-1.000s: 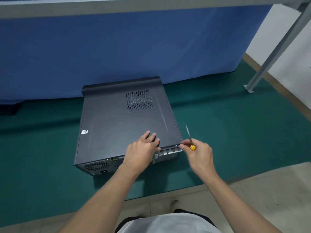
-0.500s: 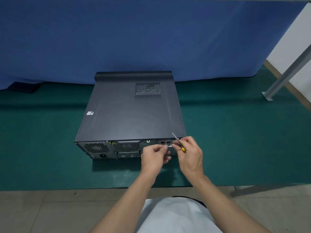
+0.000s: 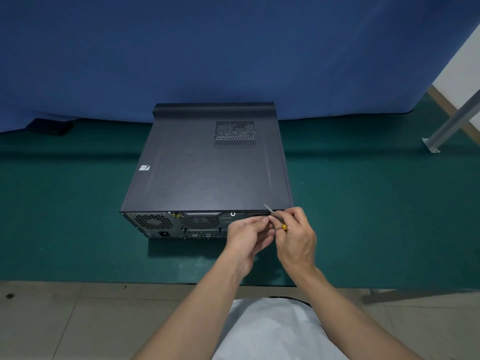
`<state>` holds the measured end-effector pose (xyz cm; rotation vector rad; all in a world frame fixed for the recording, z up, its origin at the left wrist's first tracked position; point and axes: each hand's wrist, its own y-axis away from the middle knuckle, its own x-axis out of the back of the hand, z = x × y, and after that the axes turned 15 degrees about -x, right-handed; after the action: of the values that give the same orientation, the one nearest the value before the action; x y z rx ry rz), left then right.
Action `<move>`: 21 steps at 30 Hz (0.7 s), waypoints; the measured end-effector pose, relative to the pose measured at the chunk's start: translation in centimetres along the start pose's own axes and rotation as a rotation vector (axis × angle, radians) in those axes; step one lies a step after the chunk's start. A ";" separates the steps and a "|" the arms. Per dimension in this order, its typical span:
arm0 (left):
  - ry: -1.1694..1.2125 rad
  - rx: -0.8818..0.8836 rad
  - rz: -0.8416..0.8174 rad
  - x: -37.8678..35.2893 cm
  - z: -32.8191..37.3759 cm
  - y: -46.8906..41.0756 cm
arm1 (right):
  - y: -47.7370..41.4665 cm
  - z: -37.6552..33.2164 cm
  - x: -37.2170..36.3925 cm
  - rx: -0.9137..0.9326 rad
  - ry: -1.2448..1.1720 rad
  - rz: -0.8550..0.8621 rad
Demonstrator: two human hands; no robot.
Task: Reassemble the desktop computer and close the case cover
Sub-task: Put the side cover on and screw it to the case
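A black desktop computer case (image 3: 207, 172) lies on its side on the green mat, its cover panel on top and its rear panel (image 3: 179, 224) facing me. My right hand (image 3: 296, 240) grips a small screwdriver (image 3: 272, 214) with a yellow handle, the metal shaft pointing up and left over the case's near right corner. My left hand (image 3: 249, 235) is in front of the rear panel, fingertips curled and meeting the right hand's fingers at the shaft. Whether something small is pinched between them is hidden.
The green mat (image 3: 376, 216) covers the floor under and around the case. A blue cloth (image 3: 233, 53) hangs behind it. A dark flat object (image 3: 49, 127) lies at the far left by the cloth. A metal frame leg (image 3: 452, 123) stands at the right. Tiled floor (image 3: 52, 320) is nearest me.
My left hand left the top of the cover and came down in front of the rear panel to meet my right hand. The view shifted to face the case squarely.
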<state>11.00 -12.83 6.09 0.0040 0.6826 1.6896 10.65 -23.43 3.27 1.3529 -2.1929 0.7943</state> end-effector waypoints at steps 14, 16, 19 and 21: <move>0.050 -0.009 -0.011 -0.2 -0.5 -0.4 | -0.4 0.3 0.2 0.153 0.105 0.132; 0.073 0.002 -0.020 -0.2 -0.3 -0.4 | -0.2 0.0 0.3 0.081 0.108 0.100; 0.091 0.020 -0.033 -0.4 0.3 -0.4 | 0.1 -0.6 0.5 -0.081 0.089 0.038; 0.095 0.045 0.004 -0.7 0.6 -0.6 | 0.0 -0.8 0.7 -0.217 0.095 0.008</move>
<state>11.94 -13.12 6.60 -0.0436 0.7923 1.6863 10.42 -23.33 4.34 1.1767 -2.1418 0.5912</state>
